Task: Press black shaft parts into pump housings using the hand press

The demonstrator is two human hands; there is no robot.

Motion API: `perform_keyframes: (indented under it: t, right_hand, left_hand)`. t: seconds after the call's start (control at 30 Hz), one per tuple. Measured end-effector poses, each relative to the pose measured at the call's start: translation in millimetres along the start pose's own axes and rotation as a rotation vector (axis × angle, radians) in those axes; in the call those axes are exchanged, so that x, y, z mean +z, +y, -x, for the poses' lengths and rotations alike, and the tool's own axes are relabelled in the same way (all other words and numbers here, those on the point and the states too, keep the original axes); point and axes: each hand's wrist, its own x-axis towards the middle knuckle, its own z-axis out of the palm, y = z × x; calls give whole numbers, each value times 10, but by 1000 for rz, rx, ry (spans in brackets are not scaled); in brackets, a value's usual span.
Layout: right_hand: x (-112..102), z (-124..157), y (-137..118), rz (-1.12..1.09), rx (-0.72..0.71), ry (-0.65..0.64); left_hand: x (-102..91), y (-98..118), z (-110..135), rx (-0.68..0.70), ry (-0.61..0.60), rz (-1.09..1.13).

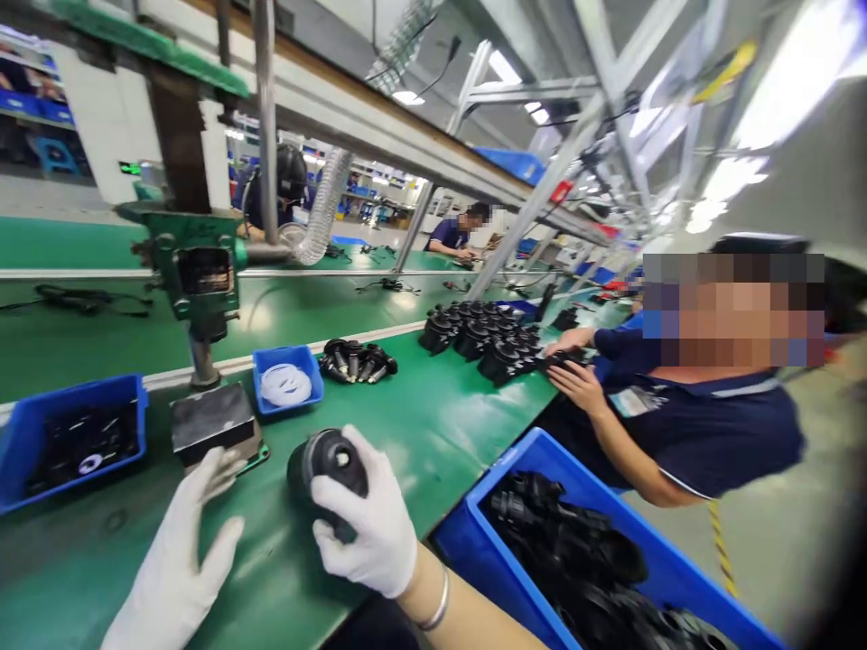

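White gloves cover both of my hands. My right hand (366, 519) is wrapped round a rounded black plastic housing (315, 460) above the green bench; a small pale spot shows on its top. To the left, my left hand (182, 542) has its fingers apart and holds nothing. Its fingertips are close to the dark block (213, 420) under the green press (203, 262); whether they touch it I cannot tell. Behind the housing stands a small blue bin (318, 397) of white rings (285, 385), beside a pile of black fittings (356, 361).
A blue bin (142, 424) of small black parts sits at the left. A large blue crate (488, 524) of black housings is at my right. A co-worker (691, 424) handles a part beside rows of black assemblies (484, 338). Metal posts rise behind the bench.
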Motion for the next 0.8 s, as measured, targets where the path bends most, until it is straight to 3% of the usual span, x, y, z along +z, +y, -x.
perform_keyframes:
  t: [0.13,0.23,0.37,0.47,0.57,0.67,0.8]
  right_hand:
    - [29,-10,7,0,-20,-110]
    - [38,-38,20,-6,-3,-91]
    - [56,-64,-4,4,-21,-157]
    - [96,-48,-68,5,11,-109]
    - [110,0,-149,-5,-2,-206]
    - [54,22,-201,-147,28,-301]
    - [44,-85,-195,-415,222,-204]
  left_hand:
    - [-17,36,-2,-5,-78,-69]
    - [-26,18,-4,8,-96,-109]
    - [-10,30,-6,35,-136,-104]
    - [-11,45,-8,34,-166,-108]
    - [-51,57,4,31,-205,-75]
    - [-75,112,33,12,-306,29]
    - [43,304,44,-169,-368,173]
